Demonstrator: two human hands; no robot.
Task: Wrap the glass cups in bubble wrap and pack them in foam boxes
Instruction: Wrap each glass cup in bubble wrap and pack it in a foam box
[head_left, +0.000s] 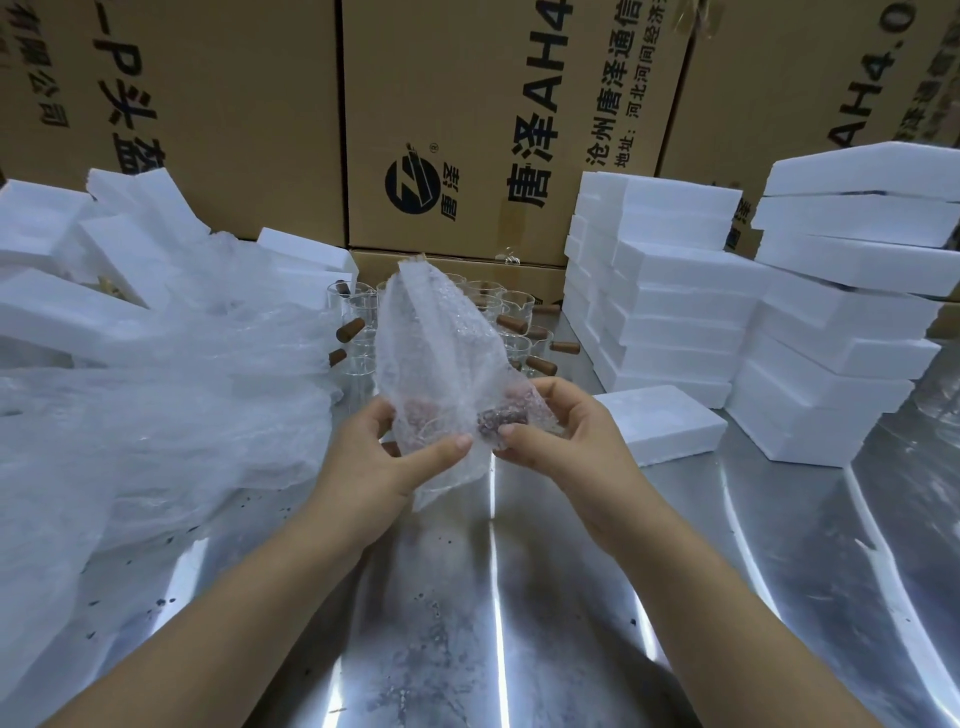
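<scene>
pinching bubble wrap (441, 353) between both hands, cup (498, 418) inside

Black print on cardboard cartons
The middle carton (452, 130) reads "唐泽AH4" and "沧州唐泽通信"; right of it, the right carton (810, 104) reads "AH4.0"; left of it, the left carton (182, 78) reads "P头".

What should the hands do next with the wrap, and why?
Probably fold the loose top of the wrap down over the cup. The left hand and right hand pinch it low, where a brown handle shows through; its top stands free.
</scene>
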